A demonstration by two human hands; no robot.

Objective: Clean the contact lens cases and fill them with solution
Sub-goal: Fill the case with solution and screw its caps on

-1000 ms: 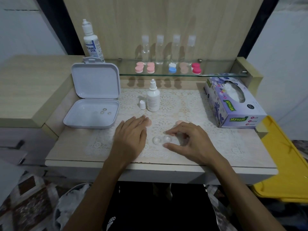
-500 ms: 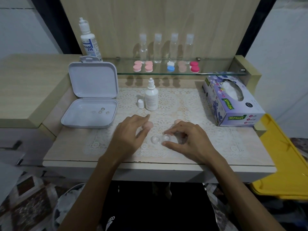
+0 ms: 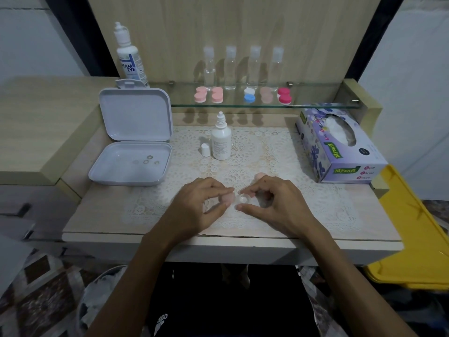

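Head view: one clear plastic twin-well lens case (image 3: 241, 198) lies on the lace-covered counter (image 3: 315, 203), long axis left-right, between both hands; left hand (image 3: 199, 205) pinches a pale pink round cap (image 3: 229, 197) beside it, right hand (image 3: 274, 203) pinches the case; a second pink cap (image 3: 258, 176) lies just behind; one white solution bottle (image 3: 221, 142) stands farther back

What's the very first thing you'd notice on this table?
Two hands meet at the table's front edge: the left hand pinches a pink cap over the clear lens case, which the right hand holds. Behind them stands an uncapped white bottle, with an open white box on the left.
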